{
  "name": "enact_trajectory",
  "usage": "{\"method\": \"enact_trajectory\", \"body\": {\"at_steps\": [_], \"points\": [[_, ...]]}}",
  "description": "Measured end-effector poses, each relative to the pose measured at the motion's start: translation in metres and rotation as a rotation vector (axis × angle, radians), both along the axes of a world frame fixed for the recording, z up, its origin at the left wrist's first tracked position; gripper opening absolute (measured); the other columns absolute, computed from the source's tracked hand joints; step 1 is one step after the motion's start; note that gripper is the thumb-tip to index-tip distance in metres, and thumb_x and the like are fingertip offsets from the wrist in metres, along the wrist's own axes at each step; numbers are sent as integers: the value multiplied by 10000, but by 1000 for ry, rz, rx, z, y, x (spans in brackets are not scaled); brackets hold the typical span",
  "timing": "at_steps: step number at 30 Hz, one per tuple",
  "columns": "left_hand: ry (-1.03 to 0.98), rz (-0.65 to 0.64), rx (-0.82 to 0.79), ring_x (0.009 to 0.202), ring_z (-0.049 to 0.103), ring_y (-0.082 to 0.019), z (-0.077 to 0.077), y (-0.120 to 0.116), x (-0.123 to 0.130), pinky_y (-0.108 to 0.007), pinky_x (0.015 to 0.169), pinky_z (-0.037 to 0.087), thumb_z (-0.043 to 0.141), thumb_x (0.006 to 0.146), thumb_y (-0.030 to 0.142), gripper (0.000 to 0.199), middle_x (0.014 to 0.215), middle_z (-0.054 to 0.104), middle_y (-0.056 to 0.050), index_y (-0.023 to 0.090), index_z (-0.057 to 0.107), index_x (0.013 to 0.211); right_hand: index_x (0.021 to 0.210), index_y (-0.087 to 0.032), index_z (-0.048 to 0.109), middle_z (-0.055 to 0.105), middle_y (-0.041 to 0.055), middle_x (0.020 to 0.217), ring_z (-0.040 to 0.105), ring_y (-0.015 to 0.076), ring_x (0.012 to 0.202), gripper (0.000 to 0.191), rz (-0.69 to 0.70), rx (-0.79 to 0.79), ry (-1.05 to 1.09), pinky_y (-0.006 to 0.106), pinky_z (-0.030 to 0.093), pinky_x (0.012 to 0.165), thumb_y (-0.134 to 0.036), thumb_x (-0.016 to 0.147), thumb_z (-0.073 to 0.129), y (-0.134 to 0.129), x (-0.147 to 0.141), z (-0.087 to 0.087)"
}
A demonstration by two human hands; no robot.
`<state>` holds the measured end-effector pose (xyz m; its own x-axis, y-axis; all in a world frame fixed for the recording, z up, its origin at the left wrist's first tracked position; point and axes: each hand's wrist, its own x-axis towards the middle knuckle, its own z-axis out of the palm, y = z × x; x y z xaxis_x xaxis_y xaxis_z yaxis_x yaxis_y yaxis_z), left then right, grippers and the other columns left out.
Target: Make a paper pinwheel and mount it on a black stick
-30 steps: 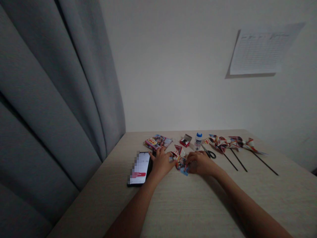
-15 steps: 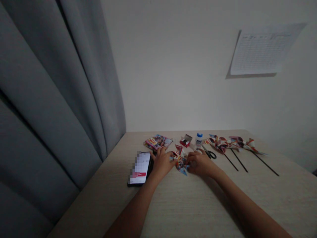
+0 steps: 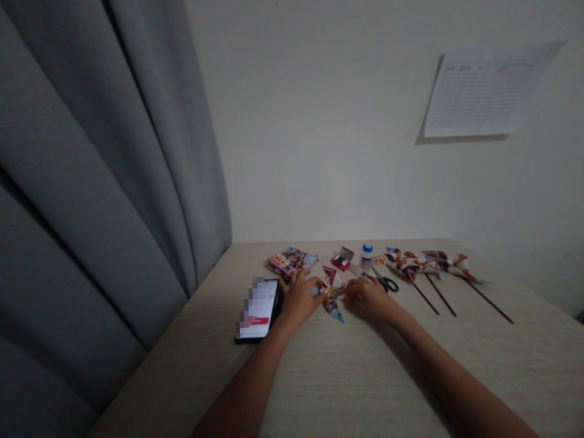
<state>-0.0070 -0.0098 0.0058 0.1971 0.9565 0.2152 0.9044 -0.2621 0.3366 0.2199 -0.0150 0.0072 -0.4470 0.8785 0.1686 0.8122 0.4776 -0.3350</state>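
Observation:
A folded, printed paper pinwheel (image 3: 333, 296) lies on the table between my hands. My left hand (image 3: 301, 299) grips its left side, with thumb and fingers closed on the paper edge. On the other side my right hand (image 3: 367, 297) pinches the paper's right part with thumb and forefinger. The exact fingertip contact is small and dim. Beside my left hand lies a phone (image 3: 259, 311) with its screen lit. Black-handled scissors (image 3: 390, 285) rest just beyond my right hand.
Behind my hands are a stack of printed papers (image 3: 292, 260), a small red box (image 3: 342, 260) and a blue-capped glue bottle (image 3: 365, 258). Finished-looking pinwheels (image 3: 410, 266) on dark sticks lie at the right. A grey curtain (image 3: 114, 182) hangs at the left.
My right hand has shifted slightly, its fingers drawn into a tighter pinch, and more of the pinwheel's right side shows. My left hand is almost unmoved.

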Motion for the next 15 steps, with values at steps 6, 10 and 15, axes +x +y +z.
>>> {"method": "enact_trajectory", "body": {"at_steps": [6, 10, 15], "points": [[-17, -4, 13, 1413, 337, -363, -3, 2, 0, -750, 1141, 101, 686, 868, 485, 348, 1446, 491, -57, 399, 693, 1205, 1069, -253, 741, 766, 60, 970, 667, 234, 983, 264, -112, 7, 45, 452, 362, 1050, -244, 871, 566, 8, -3, -7], [-31, -18, 17, 1432, 321, -358, -6, 3, 1, -759, 1139, 94, 668, 881, 484, 371, 1468, 477, -57, 420, 669, 1246, 1043, -221, 689, 763, 57, 916, 684, 225, 916, 220, -224, 18, 136, 448, 359, 1052, -248, 831, 637, 11, -6, -13], [-8, -45, -19, 1449, 299, -346, -3, 2, 2, -723, 1166, 91, 656, 886, 466, 422, 1497, 470, -39, 428, 631, 1306, 934, -220, 688, 764, 55, 936, 687, 230, 953, 121, -242, 19, 183, 467, 315, 1094, -286, 838, 656, 13, -8, -19]]}}
